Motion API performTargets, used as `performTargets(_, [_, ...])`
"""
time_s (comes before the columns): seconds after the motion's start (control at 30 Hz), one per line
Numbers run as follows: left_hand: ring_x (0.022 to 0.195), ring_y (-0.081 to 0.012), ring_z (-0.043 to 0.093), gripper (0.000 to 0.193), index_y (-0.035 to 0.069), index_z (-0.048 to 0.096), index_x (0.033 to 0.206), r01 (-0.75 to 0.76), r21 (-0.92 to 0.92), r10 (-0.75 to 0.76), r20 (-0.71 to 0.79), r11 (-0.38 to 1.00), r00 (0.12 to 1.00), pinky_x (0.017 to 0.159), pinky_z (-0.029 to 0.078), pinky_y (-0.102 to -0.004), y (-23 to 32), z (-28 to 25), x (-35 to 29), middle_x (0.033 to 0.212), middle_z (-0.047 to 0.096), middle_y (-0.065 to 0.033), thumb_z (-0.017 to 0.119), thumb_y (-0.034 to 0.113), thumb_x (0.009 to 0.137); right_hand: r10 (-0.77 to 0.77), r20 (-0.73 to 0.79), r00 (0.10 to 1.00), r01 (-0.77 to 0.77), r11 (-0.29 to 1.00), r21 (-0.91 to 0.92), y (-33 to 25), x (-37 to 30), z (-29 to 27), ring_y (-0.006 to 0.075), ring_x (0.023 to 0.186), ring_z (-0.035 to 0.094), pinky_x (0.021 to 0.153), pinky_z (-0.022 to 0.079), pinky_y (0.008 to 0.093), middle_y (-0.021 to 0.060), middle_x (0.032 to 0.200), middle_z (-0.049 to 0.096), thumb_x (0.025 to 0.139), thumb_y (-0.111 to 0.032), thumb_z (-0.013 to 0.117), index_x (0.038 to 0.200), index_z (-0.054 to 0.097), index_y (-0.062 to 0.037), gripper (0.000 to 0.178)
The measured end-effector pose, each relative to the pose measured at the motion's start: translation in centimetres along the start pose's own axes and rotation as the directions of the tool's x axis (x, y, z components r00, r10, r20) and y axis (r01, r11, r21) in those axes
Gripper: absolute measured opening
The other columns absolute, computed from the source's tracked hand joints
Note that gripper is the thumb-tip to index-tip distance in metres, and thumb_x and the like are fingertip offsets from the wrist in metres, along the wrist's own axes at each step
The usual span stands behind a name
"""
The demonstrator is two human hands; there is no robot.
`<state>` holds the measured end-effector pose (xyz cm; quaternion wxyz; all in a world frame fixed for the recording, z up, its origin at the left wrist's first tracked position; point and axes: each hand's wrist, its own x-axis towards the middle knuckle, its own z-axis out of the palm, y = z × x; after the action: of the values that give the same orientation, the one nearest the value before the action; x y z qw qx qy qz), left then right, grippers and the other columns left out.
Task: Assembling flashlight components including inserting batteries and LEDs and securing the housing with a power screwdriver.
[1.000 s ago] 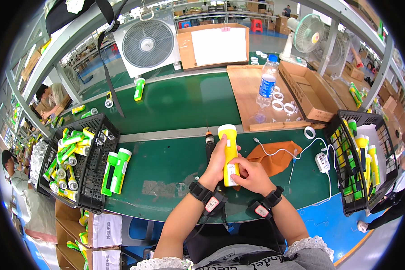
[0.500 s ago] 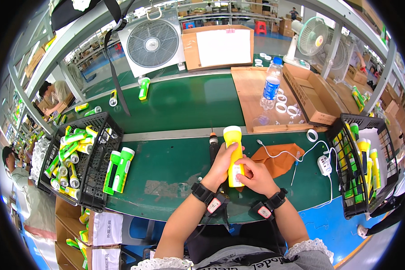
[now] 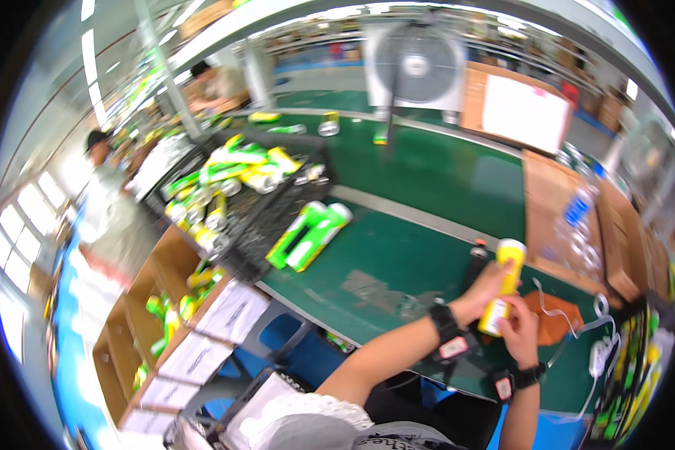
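A yellow flashlight (image 3: 509,280) with a white head is tilted above the green bench (image 3: 375,259). My left hand (image 3: 486,291) is wrapped round its middle. Against its lower end, my right hand (image 3: 522,325) presses with bent fingers. Just beyond my left hand stands a dark power screwdriver (image 3: 478,253), partly hidden and blurred. An orange cloth (image 3: 555,319) lies beside my right hand. Two green flashlights, a nearer one (image 3: 321,238) and its neighbour (image 3: 295,234), lie side by side on the bench farther left.
A black crate (image 3: 253,251) of green and yellow flashlights stands left; another crateful (image 3: 641,375) is at the right edge. Cardboard boxes (image 3: 150,296) sit below left. A white power strip (image 3: 598,358), its cable, and a water bottle (image 3: 580,204) are right. Two people work at far left.
The view has swung left, showing more of the left crate, boxes and windows, with motion blur. Both hands keep hold of the yellow flashlight.
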<state>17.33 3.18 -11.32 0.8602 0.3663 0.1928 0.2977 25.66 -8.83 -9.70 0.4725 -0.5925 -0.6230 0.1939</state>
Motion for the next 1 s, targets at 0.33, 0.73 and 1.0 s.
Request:
performTargets(0.33, [0.069, -0.0138, 0.052, 0.032, 0.007, 0.039, 0.109, -0.079, 0.106, 0.082, -0.023, 0.991, 0.996, 0.059, 0.044, -0.0285, 0.2, 1.2, -0.6, 0.085, 0.05, -0.0059, 0.046, 0.031, 0.088, -0.009, 0.023, 1.0, 0.006, 0.991, 0.132, 0.8, -0.8, 0.2, 0.0053, 0.062, 0.036, 0.055, 0.029, 0.0185, -0.0017, 0.076, 0.043, 0.08, -0.008, 0.049, 0.116, 0.044, -0.0012, 0.038])
performTargets(0.73, [0.088, -0.0238, 0.056, 0.047, 0.012, 0.023, 0.125, -0.851, 0.486, 0.907, -0.421, 0.199, -0.028, 0.072, 0.051, -0.038, 19.1, -4.0, -29.3, 0.115, 0.045, -0.0136, 0.048, 0.022, 0.086, 0.105, -0.273, 0.956, -0.032, 0.965, 0.261, 6.7, 0.9, -1.9, 0.0035, 0.045, 0.023, 0.04, 0.016, 0.0194, -0.0046, 0.056, 0.029, 0.092, -0.019, 0.041, 0.119, 0.044, -0.0049, 0.031])
performTargets(1.0, [0.085, -0.0229, 0.055, 0.069, 0.0, 0.028, 0.126, 0.075, 0.573, 0.527, -0.685, 0.816, -0.503, 0.072, 0.045, -0.0339, 21.2, -32.8, -59.4, 0.094, 0.053, -0.0144, 0.059, 0.01, 0.065, 0.127, -0.208, 0.97, -0.072, 0.964, 0.255, 0.9, 0.4, -0.3, 0.0087, 0.054, 0.034, 0.048, 0.028, 0.0225, 0.0006, 0.064, 0.042, 0.089, -0.015, 0.046, 0.106, 0.055, -0.0023, 0.023])
